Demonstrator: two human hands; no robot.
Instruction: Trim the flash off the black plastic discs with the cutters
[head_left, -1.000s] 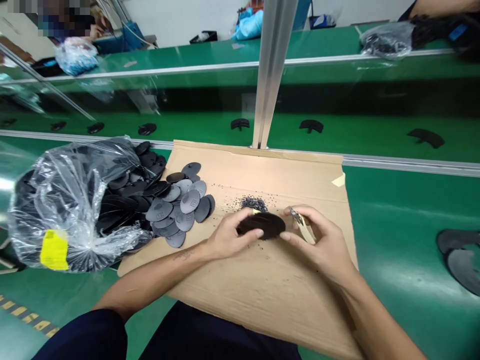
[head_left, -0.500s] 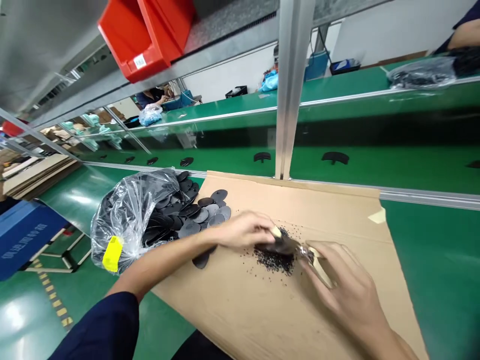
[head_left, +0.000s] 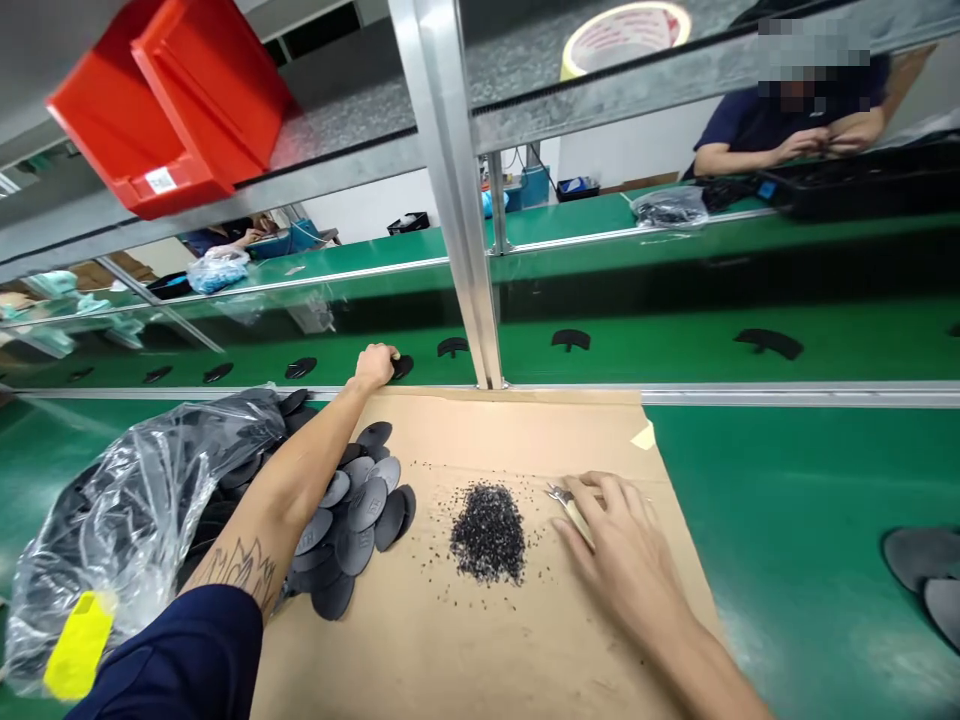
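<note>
My left hand [head_left: 373, 366] is stretched far forward to the green conveyor belt [head_left: 675, 345], its fingers closed on a black oval plastic piece [head_left: 402, 367] lying on the belt. My right hand [head_left: 616, 545] rests on the cardboard sheet [head_left: 480, 640], closed round small cutters [head_left: 570, 505] with pale handles. A heap of black trimmings [head_left: 489, 532] lies on the cardboard left of that hand. A pile of black oval pieces [head_left: 358, 520] spills from a clear plastic bag [head_left: 127, 510] under my left forearm.
Several black pieces [head_left: 766, 342] ride on the belt. An aluminium post [head_left: 457, 230] stands at the cardboard's far edge. Red bins [head_left: 165, 110] and a tape roll [head_left: 622, 30] sit on the shelf above. Another person's hands [head_left: 825, 140] work across the line. Dark parts [head_left: 926, 570] lie at right.
My left hand has left the cardboard and carried the black oval piece forward onto the belt. The right hand with the cutters has drawn back from the trimmings heap. My view has tilted up.
</note>
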